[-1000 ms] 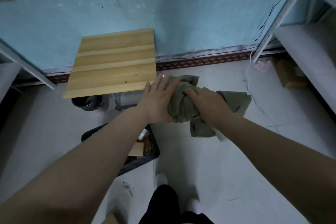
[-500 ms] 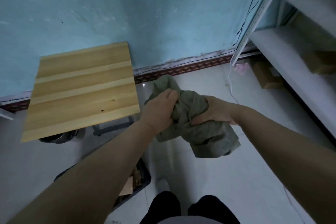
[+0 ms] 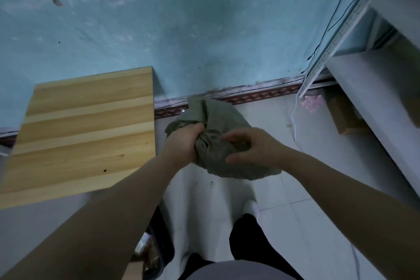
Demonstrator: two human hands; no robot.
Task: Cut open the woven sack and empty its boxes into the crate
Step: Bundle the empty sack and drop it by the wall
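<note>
Grips crumpled green woven sack (image 3: 218,120) with left hand (image 3: 183,142), fingers curled into bunched cloth. Cups right hand (image 3: 252,150) against its side, fingers loosely bent; cannot tell whether gripping. Holds sack in mid-air above tiled floor, beside wooden tabletop (image 3: 86,129), dark crate (image 3: 167,241) below.

I note pale striped square wooden tabletop (image 3: 86,134); scuffed blue plaster wall (image 3: 181,29) behind it; white metal shelving (image 3: 372,88) and pink crumpled scrap (image 3: 312,102) well right of it.
</note>
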